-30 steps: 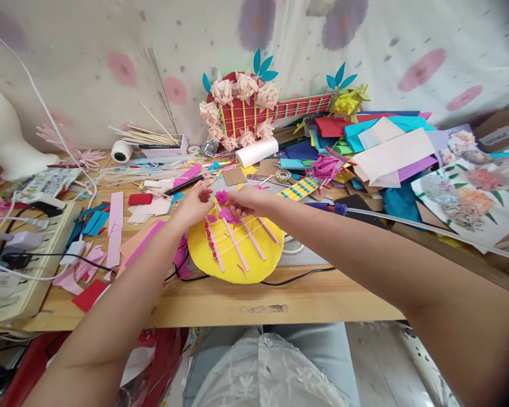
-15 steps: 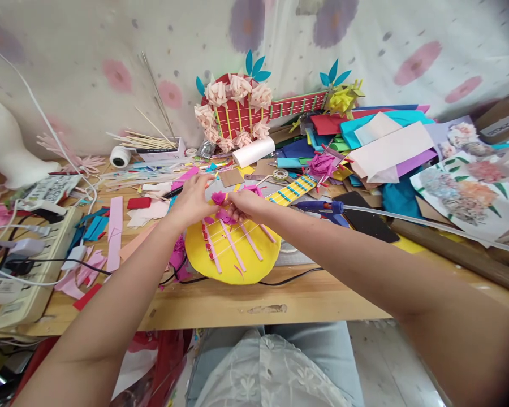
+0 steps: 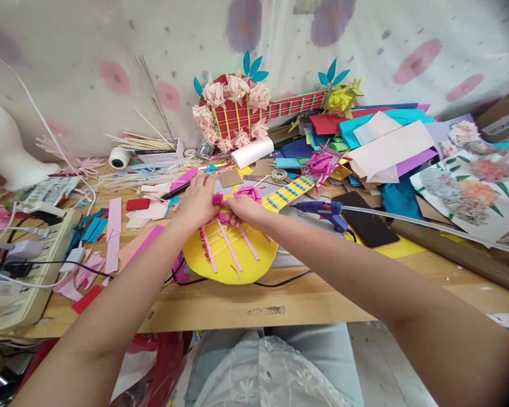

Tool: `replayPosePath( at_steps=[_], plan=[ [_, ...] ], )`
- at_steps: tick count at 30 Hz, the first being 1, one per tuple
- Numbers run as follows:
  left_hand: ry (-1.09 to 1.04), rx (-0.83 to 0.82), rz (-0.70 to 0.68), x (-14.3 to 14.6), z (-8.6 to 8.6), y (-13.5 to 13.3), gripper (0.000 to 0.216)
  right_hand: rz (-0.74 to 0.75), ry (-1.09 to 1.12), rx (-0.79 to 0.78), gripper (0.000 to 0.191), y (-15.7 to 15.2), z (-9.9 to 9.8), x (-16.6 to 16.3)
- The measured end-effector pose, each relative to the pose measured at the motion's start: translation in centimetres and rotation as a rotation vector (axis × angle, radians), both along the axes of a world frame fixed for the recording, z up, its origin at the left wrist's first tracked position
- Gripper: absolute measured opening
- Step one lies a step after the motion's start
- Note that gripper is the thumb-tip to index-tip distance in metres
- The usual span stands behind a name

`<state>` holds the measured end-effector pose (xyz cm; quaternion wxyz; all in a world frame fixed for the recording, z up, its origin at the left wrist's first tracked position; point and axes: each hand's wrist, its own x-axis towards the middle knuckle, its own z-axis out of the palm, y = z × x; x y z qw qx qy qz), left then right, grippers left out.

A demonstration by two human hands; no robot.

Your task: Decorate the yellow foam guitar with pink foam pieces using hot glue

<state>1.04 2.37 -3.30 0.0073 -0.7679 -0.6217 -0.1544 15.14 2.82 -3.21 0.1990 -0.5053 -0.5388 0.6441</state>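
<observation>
A small magenta paper flower point(image 3: 218, 199) is held between my two hands above a yellow cardboard guitar point(image 3: 220, 265). My left hand point(image 3: 199, 198) curls around the flower's left side, with its fingertips partly hidden. From the right, my right hand point(image 3: 244, 208) pinches at the flower's lower part with bent fingers. Pink strips, white strings and red beads cross the round guitar body. Its neck point(image 3: 290, 192) with blue frets points to the upper right. Another magenta paper flower point(image 3: 248, 194) shows just behind my right hand.
A blue glue gun point(image 3: 322, 209) lies right of the guitar, beside a black phone point(image 3: 367, 220). Behind stands a red paper guitar point(image 3: 237, 116) with pale pink roses. Coloured paper point(image 3: 390, 141) is piled at the right. A power strip point(image 3: 38, 282) with cables sits left.
My left hand has closed in on the small magenta flower, its fingers less spread than before. My right hand keeps its pinch at nearly the same place. The view has shifted slightly.
</observation>
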Motion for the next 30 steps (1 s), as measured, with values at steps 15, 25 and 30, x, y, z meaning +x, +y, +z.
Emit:
replayPosePath(
  at_steps=[15, 25, 30],
  plan=[
    [-0.325, -0.200, 0.160, -0.3, -0.7, 0.6, 0.077, -0.004, 0.028, -0.150, 0.033, 0.5, 0.6, -0.4],
    [-0.244, -0.186, 0.154, 0.9, 0.7, -0.7, 0.075, -0.074, 0.195, -0.216, 0.031, 0.0, 0.3, 0.2],
    [-0.200, -0.174, 0.159, 1.2, 0.8, -1.0, 0.072, -0.080, 0.213, -0.215, 0.033, -0.1, 0.2, 0.2]
  ],
)
